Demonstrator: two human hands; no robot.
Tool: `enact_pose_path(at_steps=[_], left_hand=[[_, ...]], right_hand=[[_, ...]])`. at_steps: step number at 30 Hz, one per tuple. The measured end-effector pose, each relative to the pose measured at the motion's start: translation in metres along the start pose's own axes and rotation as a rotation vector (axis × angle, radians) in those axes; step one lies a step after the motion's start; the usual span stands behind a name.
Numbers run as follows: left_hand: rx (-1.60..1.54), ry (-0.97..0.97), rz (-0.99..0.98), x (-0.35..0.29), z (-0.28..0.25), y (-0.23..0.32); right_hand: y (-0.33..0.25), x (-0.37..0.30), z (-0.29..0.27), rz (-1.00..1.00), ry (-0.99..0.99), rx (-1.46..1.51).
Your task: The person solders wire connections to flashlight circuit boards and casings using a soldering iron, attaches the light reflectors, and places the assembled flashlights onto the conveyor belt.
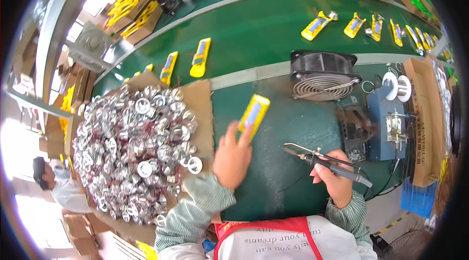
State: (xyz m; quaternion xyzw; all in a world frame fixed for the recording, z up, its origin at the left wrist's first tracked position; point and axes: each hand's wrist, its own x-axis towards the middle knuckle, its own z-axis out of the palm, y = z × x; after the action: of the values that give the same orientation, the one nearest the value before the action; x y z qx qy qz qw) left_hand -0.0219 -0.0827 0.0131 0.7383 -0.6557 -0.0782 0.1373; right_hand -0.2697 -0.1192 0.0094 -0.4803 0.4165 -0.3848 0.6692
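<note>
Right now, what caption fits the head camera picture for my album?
Left hand at a yellow casing, right hand holding a soldering iron, near a heap of shiny silver parts.

The green worktop [298, 196] carries a black fan [322, 64] and, to its right, a blue box [377, 133]; a yellow casing [260, 103] seems to lie flat near the middle; at left, cardboard [205, 113] bears heaped silvery reflectors [137, 152].
</note>
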Motion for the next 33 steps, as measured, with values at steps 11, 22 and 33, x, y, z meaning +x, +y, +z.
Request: enact_pose_path(at_steps=[11, 22, 33], left_hand=[[0.198, 0.261, -0.241, -0.103, -0.024, -0.032], [0.543, 0.194, -0.253, -0.105, -0.023, -0.121], [0.327, 0.145, -0.123, -0.096, -0.031, -0.130]], right_hand=[[0.002, -0.021, 0.019, -0.039, -0.077, -0.056], [0.000, -0.029, 0.027, -0.020, -0.136, -0.009], [0.005, -0.025, 0.027, -0.028, -0.162, -0.019]])
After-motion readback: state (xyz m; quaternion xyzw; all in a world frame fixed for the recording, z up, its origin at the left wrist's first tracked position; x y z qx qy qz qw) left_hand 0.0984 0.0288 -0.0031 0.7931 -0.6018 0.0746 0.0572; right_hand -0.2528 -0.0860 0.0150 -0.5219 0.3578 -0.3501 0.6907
